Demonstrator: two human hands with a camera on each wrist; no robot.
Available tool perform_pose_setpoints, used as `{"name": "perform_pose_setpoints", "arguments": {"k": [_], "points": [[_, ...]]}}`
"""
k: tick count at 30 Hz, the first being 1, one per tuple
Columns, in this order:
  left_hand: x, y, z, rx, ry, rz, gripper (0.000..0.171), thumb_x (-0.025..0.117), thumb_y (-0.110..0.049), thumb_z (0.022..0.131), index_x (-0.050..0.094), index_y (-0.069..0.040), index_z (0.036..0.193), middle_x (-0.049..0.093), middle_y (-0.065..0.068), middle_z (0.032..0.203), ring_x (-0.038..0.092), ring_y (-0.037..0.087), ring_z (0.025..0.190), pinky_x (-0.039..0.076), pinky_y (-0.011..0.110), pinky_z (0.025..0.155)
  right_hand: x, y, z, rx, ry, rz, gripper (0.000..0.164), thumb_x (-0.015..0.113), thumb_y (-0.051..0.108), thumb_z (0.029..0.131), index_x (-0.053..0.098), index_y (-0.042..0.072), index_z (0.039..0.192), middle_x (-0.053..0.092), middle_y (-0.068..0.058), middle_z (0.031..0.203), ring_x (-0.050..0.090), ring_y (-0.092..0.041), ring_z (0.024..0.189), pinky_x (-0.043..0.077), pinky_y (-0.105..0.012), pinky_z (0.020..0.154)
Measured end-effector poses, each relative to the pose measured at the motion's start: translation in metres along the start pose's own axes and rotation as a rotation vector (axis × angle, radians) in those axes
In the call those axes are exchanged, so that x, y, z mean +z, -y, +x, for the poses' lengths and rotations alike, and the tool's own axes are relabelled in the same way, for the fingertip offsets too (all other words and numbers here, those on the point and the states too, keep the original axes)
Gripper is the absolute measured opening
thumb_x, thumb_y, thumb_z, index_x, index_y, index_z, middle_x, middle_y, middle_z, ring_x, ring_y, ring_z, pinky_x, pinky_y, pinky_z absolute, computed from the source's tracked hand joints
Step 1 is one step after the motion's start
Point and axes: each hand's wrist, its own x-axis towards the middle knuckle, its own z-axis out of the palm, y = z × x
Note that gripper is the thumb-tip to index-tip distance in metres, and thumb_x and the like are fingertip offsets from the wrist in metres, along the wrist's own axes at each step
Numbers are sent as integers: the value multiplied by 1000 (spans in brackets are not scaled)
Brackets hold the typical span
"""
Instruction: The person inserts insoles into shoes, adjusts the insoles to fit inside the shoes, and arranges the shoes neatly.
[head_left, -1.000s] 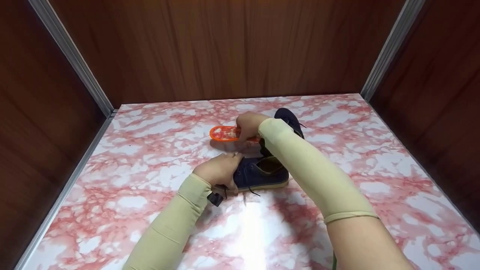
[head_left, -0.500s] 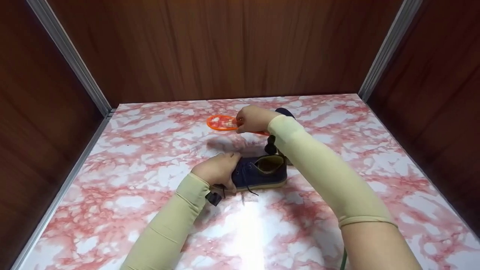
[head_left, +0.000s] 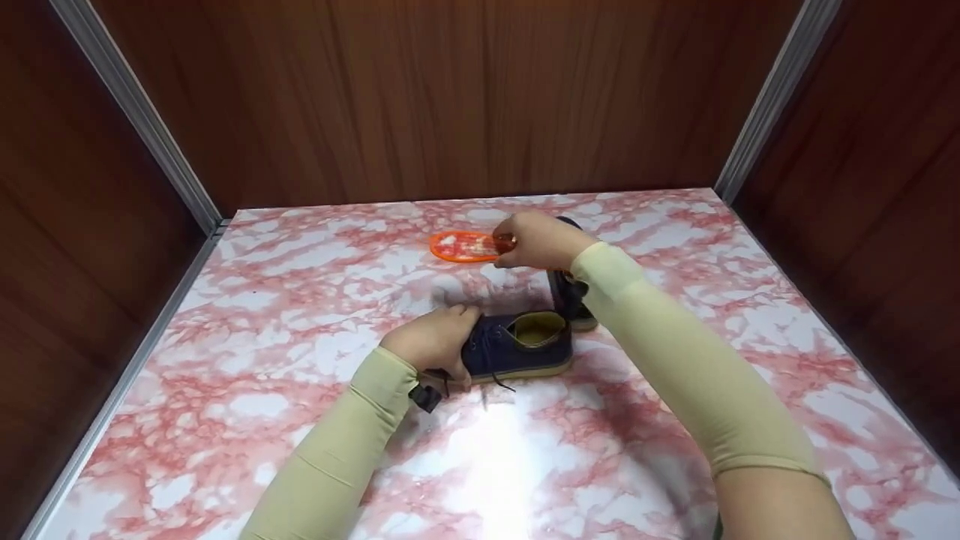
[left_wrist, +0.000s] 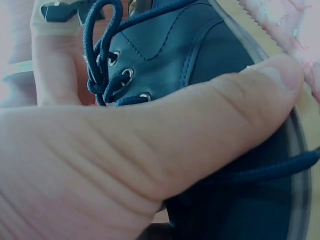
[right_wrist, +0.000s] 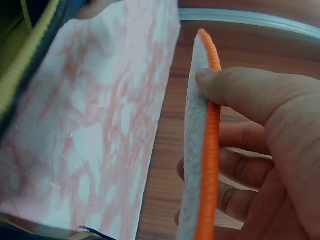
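Note:
My left hand (head_left: pixel 433 341) grips the toe of a navy lace-up shoe (head_left: pixel 521 354), which stands on the table with its opening to the right. In the left wrist view the thumb lies across the shoe upper (left_wrist: pixel 170 45), beside its laces (left_wrist: pixel 102 55). Raised above the table, my right hand (head_left: pixel 544 241) pinches an orange-edged insole (head_left: pixel 457 247) that points left. The right wrist view shows this insole (right_wrist: pixel 211 155) edge-on, thumb on its grey side and fingers behind. A second navy shoe (head_left: pixel 556 289) stands behind, partly hidden by the right hand and forearm.
The table (head_left: pixel 300 300) has a red-and-white marbled top. A brown wood-grain panel (head_left: pixel 480 97) rises at its back, with similar panels at left and right joined by metal corner posts (head_left: pixel 780 90).
My right hand has lifted the insole off toward the back, then shifted right with it, uncovering more of the front shoe's opening. The left hand stays on the shoe.

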Motion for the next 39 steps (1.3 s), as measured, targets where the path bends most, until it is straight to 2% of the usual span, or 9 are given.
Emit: {"name": "perform_pose_setpoints", "arguments": {"k": [5,10,13,16,18,22,29,35,39], "points": [[0,1,1,3,12,-4,95,102,-28,76,50,0,150,61,23,146,62,38,136,52,49,118,7,-9,-17,-52,-95,20,44,84,31,97,76,7,132,78,-12,118,66,-27,101,58,-47,101],[1,0,1,-10,23,-21,94,102,-30,76,50,-1,149,61,22,146,63,38,136,51,49,118,14,-15,-32,-83,-149,21,44,85,28,95,76,5,131,80,-13,117,65,-25,96,58,-44,93],[0,0,1,-12,21,-28,94,102,-29,76,49,-2,150,60,22,146,64,39,136,51,49,118,18,-17,-41,-100,-186,29,35,85,28,95,78,5,121,78,-12,105,62,-23,88,54,-40,85],[-1,0,0,-16,21,-30,95,101,-27,77,49,-3,152,60,22,147,63,40,136,52,50,117,23,-21,-50,-109,-223,51,29,86,27,95,78,7,115,75,-9,97,61,-21,84,52,-38,81],[-1,-1,-1,-23,24,-31,96,101,-27,77,48,-3,153,60,23,149,63,41,137,51,51,117,25,-22,-55,-100,-230,84,29,86,27,95,78,7,116,76,-7,98,64,-21,85,55,-38,83],[-1,-1,-1,-31,36,-36,99,101,-28,77,47,-4,156,59,22,150,62,41,138,51,52,118,30,-26,-65,-52,-233,139,36,85,28,96,78,7,125,80,-9,111,70,-22,95,60,-44,91],[-1,-1,2,-21,46,-40,102,101,-30,77,46,-4,159,60,22,148,62,42,136,51,52,118,39,-29,-82,24,-257,177,49,85,30,96,75,5,136,80,-13,126,75,-26,111,62,-49,101],[0,1,0,-25,39,-43,101,102,-30,77,47,-4,157,61,22,146,63,40,136,51,51,117,46,-29,-88,18,-263,191,48,86,26,95,75,4,137,80,-13,122,74,-27,105,62,-50,99],[0,2,1,-18,37,-53,102,102,-31,76,47,-3,158,61,22,144,63,40,135,52,51,116,44,-29,-91,43,-257,170,50,88,25,92,76,3,135,81,-13,119,73,-26,101,62,-48,97]]}}
